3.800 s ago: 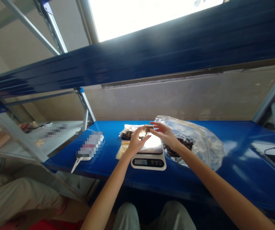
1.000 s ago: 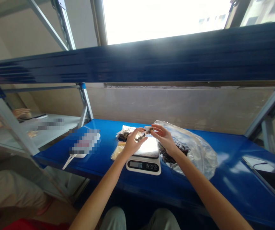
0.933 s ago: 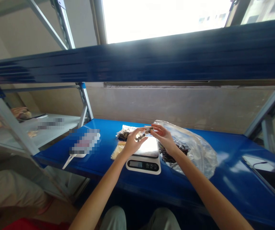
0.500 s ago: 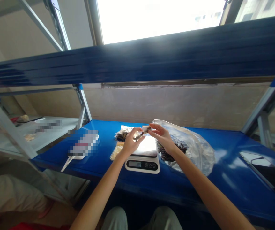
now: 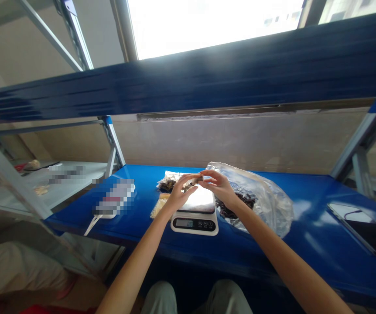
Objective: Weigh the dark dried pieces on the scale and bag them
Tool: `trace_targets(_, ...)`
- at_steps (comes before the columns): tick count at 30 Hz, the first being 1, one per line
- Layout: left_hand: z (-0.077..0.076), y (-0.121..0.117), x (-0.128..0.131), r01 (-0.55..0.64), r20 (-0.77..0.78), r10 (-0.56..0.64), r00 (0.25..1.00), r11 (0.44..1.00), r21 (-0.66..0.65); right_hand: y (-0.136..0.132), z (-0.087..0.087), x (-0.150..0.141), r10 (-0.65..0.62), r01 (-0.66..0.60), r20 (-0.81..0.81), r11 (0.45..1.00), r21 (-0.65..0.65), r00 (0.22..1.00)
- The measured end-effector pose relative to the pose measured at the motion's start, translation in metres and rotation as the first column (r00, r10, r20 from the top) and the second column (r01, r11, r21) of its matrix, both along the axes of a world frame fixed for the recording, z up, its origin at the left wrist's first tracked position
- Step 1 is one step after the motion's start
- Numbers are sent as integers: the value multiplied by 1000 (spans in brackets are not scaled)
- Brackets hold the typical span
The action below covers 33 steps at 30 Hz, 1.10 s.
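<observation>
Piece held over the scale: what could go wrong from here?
The small dark piece, pinched between left hand and right hand, could slip and fall on the digital scale. The clear plastic bag lies right beside the scale and might press against it, probably skewing the reading.

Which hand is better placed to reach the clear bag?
Right hand, probably: it sits right beside the clear bag, while the left hand is farther off, beyond the scale.

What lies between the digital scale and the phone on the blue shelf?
In the head view, a crinkled clear plastic bag holding dark pieces lies there, on the blue shelf, right of the digital scale and left of the phone.
</observation>
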State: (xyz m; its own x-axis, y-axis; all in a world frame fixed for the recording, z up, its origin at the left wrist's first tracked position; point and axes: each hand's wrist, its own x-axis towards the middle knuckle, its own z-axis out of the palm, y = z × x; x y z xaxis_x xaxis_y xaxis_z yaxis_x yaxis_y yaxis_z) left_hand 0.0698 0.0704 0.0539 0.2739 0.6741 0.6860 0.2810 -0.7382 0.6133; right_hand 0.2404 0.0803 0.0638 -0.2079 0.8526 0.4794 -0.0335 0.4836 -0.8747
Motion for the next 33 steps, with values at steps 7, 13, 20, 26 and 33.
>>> trace_targets(7,4,-2,0,-37,27,39,999,997,-70,0,-2,-2,10,-10,-18,1000,8,1000)
trace_targets(13,4,-3,0,-72,45,76,996,993,-92,-1,1,-2,-1,0,-21,999,-32,1000)
trace_targets(20,-1,-2,0,-162,29,166,986,979,-121,-3,3,-2,-15,14,-5,999,-53,1000)
trace_targets(26,-1,-1,1,-158,55,162,985,984,-79,-2,3,-1,-48,47,-16,998,-50,999)
trace_targets(33,-2,-4,2,-136,-18,135,991,985,-110,-5,5,-1,-53,53,3,998,-44,999)
